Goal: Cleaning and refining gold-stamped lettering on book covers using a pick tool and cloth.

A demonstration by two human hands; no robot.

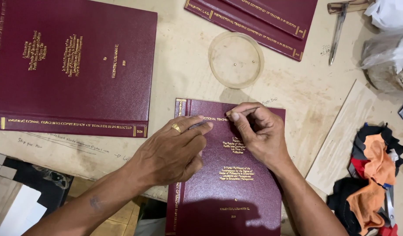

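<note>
A left hand (175,150) presses flat on a maroon gold-lettered hardbound book (236,183) while the right hand (258,133) pinches a thin metal tool (249,109), tidying the near title line, work calling for steadiness.

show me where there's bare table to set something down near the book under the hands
Bare table lies between the left maroon book and the round clear dish, and right of the dish toward the pale board. The right edge is crowded with rags and bags.

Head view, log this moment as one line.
left hand flat on maroon book | right hand pinching thin tool on cover | round lid behind
</note>
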